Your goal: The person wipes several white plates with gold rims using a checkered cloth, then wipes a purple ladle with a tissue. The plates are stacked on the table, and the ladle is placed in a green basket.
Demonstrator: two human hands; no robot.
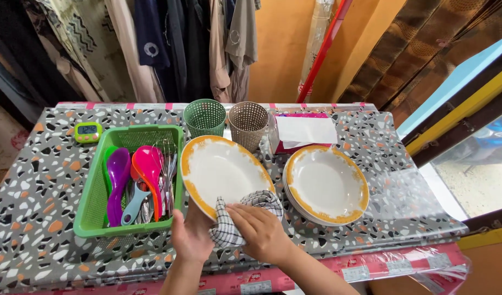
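Head camera view, looking down at a table (38,186) covered in a speckled grey, white and orange plastic sheet. Two bare hands work at the near edge. The left hand (190,236) grips the lower rim of a white plate (221,169) with an orange border, fingers curled under it, holding it tilted up off the table. The right hand (262,232) lies flat over a black-and-white checked cloth (232,229), fingers together, pressing the cloth against the plate's near edge. The cloth is bunched and wraps over the rim between the two hands.

Just to the right of the held plate, a stack of plates (326,186) of the same white and orange kind rests flat on the table. To the left, touching or nearly touching the held plate, sits a green plastic basket (92,210) filled with utensils: a purple spoon (117,180), a pink spoon (150,169), a pale blue handle and several metal pieces, among them a wire whisk.

Behind the plates stand two small mesh cups, one green (205,117) and one beige (248,123), side by side. A pink tissue box (303,134) with a white tissue standing out of it sits right of the beige cup. A small yellow-green digital timer (87,131) lies at the far left, behind the basket. Clothes (169,43) hang beyond the table's far edge, against an orange wall.
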